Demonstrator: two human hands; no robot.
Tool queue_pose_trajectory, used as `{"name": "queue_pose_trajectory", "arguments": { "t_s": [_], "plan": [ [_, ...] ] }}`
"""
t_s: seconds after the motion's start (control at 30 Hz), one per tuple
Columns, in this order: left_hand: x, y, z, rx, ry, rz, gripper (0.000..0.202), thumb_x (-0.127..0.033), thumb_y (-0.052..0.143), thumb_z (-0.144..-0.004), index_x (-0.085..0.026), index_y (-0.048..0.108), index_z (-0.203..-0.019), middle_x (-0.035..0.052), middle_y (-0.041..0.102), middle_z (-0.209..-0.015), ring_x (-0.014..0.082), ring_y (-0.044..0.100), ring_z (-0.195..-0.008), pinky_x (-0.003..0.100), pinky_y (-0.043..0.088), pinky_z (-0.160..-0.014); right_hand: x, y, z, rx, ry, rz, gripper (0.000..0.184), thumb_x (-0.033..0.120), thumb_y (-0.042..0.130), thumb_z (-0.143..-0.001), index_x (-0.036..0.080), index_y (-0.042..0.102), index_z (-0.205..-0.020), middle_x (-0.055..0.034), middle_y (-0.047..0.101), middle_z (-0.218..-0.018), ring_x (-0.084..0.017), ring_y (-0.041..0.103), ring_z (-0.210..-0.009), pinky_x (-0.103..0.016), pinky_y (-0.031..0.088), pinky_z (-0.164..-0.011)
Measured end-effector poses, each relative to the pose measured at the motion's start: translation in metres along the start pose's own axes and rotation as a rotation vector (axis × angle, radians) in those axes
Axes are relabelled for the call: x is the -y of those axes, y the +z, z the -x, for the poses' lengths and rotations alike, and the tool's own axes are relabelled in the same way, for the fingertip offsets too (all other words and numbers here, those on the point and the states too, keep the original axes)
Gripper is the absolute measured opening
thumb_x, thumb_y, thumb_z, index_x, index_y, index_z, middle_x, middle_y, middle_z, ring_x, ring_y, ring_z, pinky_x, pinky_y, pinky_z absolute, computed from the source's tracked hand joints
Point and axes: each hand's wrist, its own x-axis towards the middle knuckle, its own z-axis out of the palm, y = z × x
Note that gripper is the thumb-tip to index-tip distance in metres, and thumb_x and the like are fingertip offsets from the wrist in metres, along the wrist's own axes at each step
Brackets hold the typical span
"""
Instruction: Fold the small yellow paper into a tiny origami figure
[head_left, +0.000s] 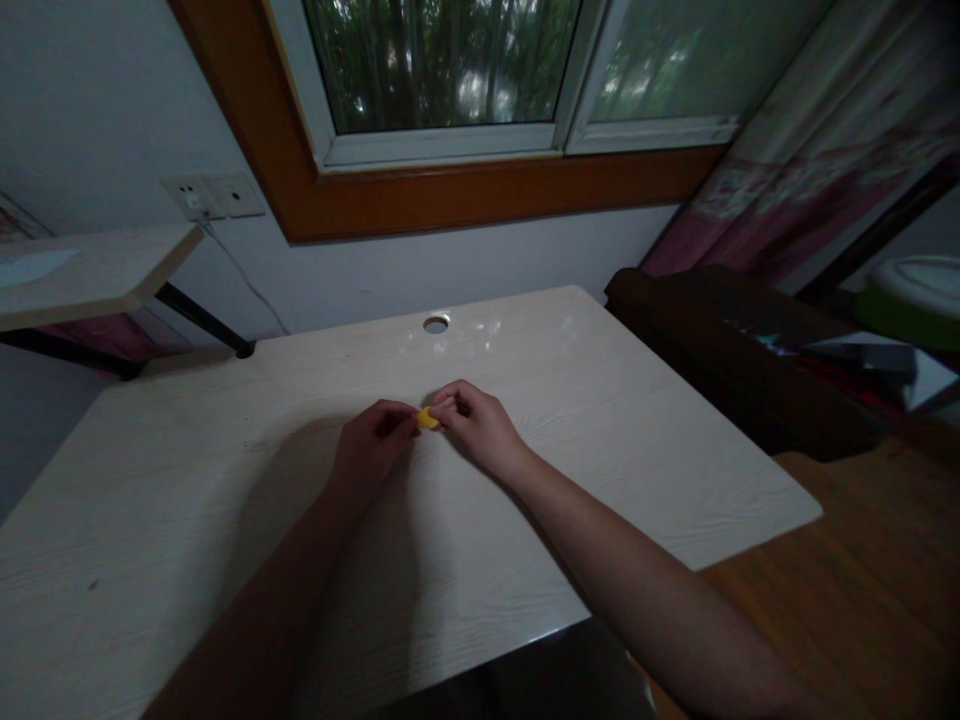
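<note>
A small yellow piece, thin and possibly folded paper, is pinched between my two hands just above the pale wooden desk. My left hand grips its left end between thumb and forefinger. From the other side, the fingertips of my right hand close on its right end. Both hands are shut, and the fingers cover the ends of the piece, so its full shape is hidden.
Toward the back edge is a round cable hole. A raised shelf on black legs stands at the desk's left. A white cable hangs from the wall socket. Dark furniture lies beyond the right edge, below the curtain.
</note>
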Motion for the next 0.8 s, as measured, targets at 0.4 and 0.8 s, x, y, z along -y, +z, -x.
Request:
{"name": "queue_pose_trajectory", "arguments": {
  "t_s": [0.4, 0.8],
  "plan": [
    [0.003, 0.005, 0.001, 0.084, -0.1, 0.215, 0.035, -0.043, 0.073, -0.074, -0.019, 0.065, -0.098, 0.0031, 0.072, -0.08, 0.017, 0.071, -0.072, 0.029, 0.058, -0.069, 0.009, 0.001, 0.001, -0.016, 0.056, -0.177, 0.019, 0.031, 0.071, -0.078, 0.019, 0.063, -0.089, -0.0013, 0.067, -0.077, -0.012, 0.063, -0.068, -0.025, 0.05, -0.065],
    [0.0, 0.001, -0.003, -0.017, -0.085, 0.185, 0.032, -0.045, 0.072, -0.076, -0.017, 0.064, -0.087, 0.0044, 0.073, -0.08, 0.0164, 0.07, -0.07, 0.029, 0.058, -0.068, 0.004, 0.004, 0.002, 0.119, 0.199, -0.285, 0.024, 0.038, 0.069, -0.076, 0.016, 0.071, -0.085, -0.0031, 0.069, -0.074, -0.012, 0.06, -0.065, -0.026, 0.049, -0.065]
  ]
}}
